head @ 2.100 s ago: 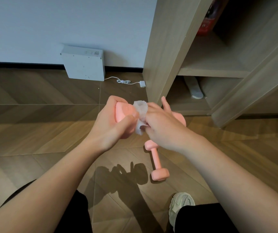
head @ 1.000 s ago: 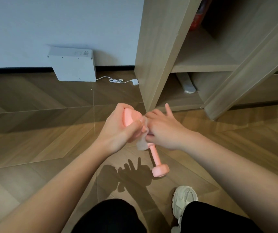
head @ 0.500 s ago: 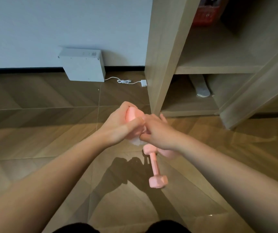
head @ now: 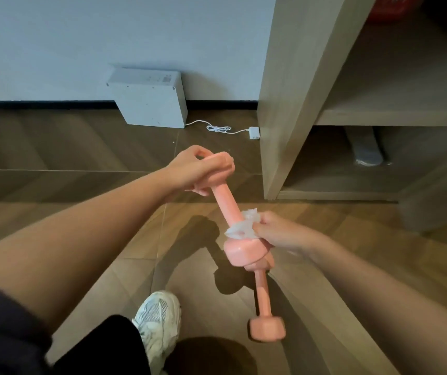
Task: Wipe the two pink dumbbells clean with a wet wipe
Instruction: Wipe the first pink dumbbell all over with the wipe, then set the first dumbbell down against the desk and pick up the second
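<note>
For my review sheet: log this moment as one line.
left hand: grips held dumbbell head | right hand: wet wipe on handle | second dumbbell: on floor

There were two pink rubber-coated dumbbells: one held in the air (head: pixel 226 201), one lying on the wooden floor (head: pixel 264 307). One crumpled white wet wipe (head: pixel 241 226) wrapped the held dumbbell's bar. Two bare hands showed, the left (head: pixel 195 171) and the right (head: pixel 279 231). One white sneaker (head: pixel 159 320), one white flat box (head: pixel 149 98) with one white cable (head: pixel 219 129), and one grey slipper (head: pixel 365 150) under the shelf were counted.
</note>
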